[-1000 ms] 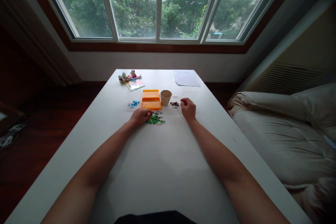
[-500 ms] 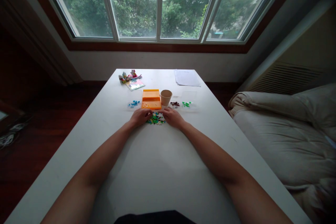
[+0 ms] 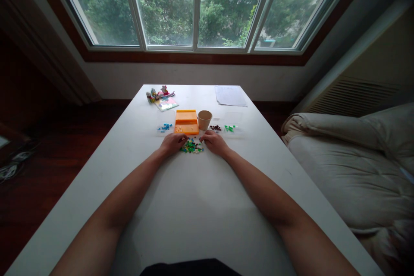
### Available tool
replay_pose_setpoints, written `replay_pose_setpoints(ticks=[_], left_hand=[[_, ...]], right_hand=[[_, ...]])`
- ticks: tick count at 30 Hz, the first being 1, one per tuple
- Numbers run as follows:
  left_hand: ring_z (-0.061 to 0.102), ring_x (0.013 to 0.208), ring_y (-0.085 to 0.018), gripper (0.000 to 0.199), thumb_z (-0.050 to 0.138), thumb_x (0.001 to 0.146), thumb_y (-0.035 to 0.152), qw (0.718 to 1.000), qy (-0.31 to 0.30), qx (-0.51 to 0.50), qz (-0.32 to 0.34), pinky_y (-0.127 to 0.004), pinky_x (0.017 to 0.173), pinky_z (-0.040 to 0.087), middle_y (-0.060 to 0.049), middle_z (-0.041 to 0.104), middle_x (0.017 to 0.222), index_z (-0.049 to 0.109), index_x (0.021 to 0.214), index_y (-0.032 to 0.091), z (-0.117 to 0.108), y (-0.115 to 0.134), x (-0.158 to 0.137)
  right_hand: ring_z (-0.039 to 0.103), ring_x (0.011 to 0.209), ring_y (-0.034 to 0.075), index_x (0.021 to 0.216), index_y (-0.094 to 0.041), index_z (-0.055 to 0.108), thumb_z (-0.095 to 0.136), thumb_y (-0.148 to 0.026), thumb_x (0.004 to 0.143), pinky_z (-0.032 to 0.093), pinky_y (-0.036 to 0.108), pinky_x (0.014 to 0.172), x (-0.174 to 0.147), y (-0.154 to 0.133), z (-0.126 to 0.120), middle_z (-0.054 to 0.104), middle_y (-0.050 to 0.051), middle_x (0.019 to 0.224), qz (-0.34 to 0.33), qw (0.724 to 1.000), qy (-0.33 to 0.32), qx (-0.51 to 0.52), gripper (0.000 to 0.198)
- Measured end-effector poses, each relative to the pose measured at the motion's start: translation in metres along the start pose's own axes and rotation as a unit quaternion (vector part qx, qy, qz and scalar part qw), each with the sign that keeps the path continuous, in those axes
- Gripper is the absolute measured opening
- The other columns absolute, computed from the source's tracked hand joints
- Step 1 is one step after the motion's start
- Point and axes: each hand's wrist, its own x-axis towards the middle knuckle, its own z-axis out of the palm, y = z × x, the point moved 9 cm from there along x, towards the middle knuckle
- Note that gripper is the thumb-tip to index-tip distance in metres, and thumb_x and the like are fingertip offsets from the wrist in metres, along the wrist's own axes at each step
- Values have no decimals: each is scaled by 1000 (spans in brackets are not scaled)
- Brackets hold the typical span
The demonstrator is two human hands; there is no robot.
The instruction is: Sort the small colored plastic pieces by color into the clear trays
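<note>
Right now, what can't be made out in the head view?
- Head view, left hand: whether it holds anything; its curled fingers hide the grip.
- Head view, right hand: whether a piece is pinched; fingertips too small.
- Head view, brown cup: its bottom inside; the near wall hides it.
- Head view, papers: any print; too small and faint.
- Head view, sofa: its far end; cut off by the right edge.

Dim o/all; daylight thru window (image 3: 223, 8); corners v. dark, edges stretched, fine detail soft.
</note>
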Motion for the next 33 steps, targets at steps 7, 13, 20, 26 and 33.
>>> replay_pose_setpoints(ticks=[7, 13, 20, 26, 33], left_hand=[[61, 70, -16, 27, 53, 91, 40, 1000, 3, 2, 0, -25, 62, 38, -4, 72, 81, 75, 97, 24, -1, 0, 0], [62, 70, -16, 28, 53, 91, 40, 1000, -1, 0, -5, -25, 63, 39, -4, 72, 81, 75, 97, 24, 1, -2, 0], [62, 71, -17, 27, 53, 90, 39, 1000, -2, 0, -1, -25, 65, 40, -4, 73, 82, 75, 97, 24, 0, 0, 0], [62, 71, -17, 26, 54, 90, 38, 1000, -1, 1, 1, -25, 64, 40, -4, 73, 82, 75, 97, 24, 1, 0, 0], [62, 69, -16, 27, 54, 90, 40, 1000, -3, -4, -2, -25, 63, 39, -4, 73, 82, 75, 97, 24, 1, -1, 0]], right_hand=[[56, 82, 17, 91, -23, 72, 62, -13, 82, 44, 27, 73, -1, 0, -2, 61, 4, 92, 1, 1000, 1, 3, 17], [56, 86, 18, 100, -25, 73, 59, -13, 87, 45, 29, 76, -1, -3, -1, 61, 6, 94, -13, 1000, -11, 2, 22], [57, 91, 20, 100, -27, 74, 64, -18, 87, 46, 31, 81, -1, -2, 1, 62, 6, 95, -29, 999, -26, 5, 18], [56, 91, 20, 95, -25, 73, 65, -18, 85, 45, 31, 81, 0, -1, 0, 63, 5, 94, -21, 999, -26, 23, 15], [56, 87, 18, 86, -22, 69, 65, -17, 81, 44, 29, 78, -1, -1, -2, 62, 4, 96, -23, 998, -41, 48, 8]])
